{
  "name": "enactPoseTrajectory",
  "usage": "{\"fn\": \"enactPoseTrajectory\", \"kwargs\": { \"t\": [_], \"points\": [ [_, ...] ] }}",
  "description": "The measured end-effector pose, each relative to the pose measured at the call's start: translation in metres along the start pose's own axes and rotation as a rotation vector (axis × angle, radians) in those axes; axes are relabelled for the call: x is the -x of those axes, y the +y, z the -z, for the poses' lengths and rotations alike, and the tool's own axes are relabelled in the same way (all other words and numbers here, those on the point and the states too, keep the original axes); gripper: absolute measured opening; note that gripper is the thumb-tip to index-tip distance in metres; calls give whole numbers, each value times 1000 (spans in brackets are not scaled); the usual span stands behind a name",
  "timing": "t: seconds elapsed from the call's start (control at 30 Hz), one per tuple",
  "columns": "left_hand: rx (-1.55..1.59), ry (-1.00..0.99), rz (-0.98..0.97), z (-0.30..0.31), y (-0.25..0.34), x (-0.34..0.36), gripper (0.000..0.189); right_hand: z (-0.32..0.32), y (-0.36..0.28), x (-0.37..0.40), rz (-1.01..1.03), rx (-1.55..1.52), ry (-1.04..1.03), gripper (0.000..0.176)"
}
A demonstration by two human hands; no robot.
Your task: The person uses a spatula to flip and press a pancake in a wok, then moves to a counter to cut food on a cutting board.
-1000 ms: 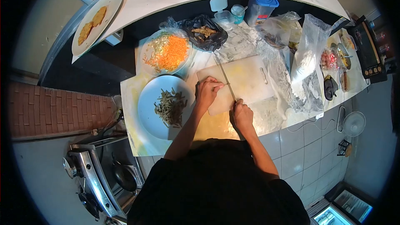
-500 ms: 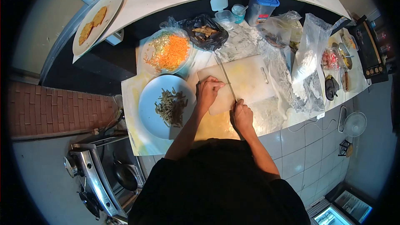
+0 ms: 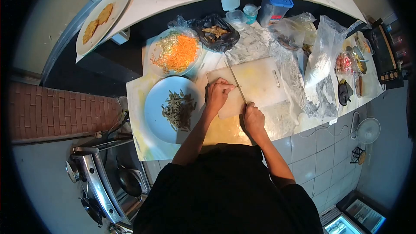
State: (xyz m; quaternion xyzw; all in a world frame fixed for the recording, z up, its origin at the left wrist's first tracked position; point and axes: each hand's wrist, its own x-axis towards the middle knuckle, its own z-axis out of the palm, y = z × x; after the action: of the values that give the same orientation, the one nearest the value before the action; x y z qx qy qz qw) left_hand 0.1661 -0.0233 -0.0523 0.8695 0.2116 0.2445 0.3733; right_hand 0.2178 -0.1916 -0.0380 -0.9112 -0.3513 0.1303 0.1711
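Note:
My right hand (image 3: pixel 254 119) is closed round the handle of a knife (image 3: pixel 234 76), whose long blade lies across the white cutting board (image 3: pixel 262 80) and points away from me. Just left of the blade, my left hand (image 3: pixel 218 94) has its fingers curled and pressed down on the board. Whatever it pinches is too small to make out. Beside my left forearm sits a light blue plate (image 3: pixel 152 119) holding a pile of thin green-brown cut strips (image 3: pixel 175 108). Behind that is a plate of shredded orange and pale vegetables (image 3: pixel 180 54).
A black plastic bag (image 3: pixel 214 32) with brown food lies behind the board. To the right are a bag of white powder (image 3: pixel 320 69) and a powder-dusted plastic sheet. A blue-lidded container (image 3: pixel 275 8) stands at the back. Fried pieces lie on a plate (image 3: pixel 120 6) on the upper ledge.
The view has shifted very slightly. Both hands and the knife stay in nearly the same place on the board.

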Motion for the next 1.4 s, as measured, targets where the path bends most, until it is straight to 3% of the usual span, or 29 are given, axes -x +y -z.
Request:
{"fn": "enactPoseTrajectory", "kwargs": {
  "t": [0.3, 0.77, 0.87, 0.9, 1.23, 1.4],
  "points": [
    [16, -17, 13, -1, -3, -1, 11, -10, 3, 6, 46, 22, 72, 17],
    [19, 11, -22, 0, -1, -4, 12, -3, 0, -2, 8, 16, -16, 14],
    [23, -9, 44, 2, 1, -2, 12, -2, -4, 5, 30, -4, 23, 13],
    [27, -9, 26, 3, 0, -3, 12, -9, -2, 6, 34, -51, 71, 24],
    [59, 5, -11, -2, -6, -3, 11, -11, 4, 4, 72, -60, 85, 25],
    [64, -5, -12, 1, -3, -3, 11, -3, -2, -1, 25, -11, 0, 16]
  ]
}}
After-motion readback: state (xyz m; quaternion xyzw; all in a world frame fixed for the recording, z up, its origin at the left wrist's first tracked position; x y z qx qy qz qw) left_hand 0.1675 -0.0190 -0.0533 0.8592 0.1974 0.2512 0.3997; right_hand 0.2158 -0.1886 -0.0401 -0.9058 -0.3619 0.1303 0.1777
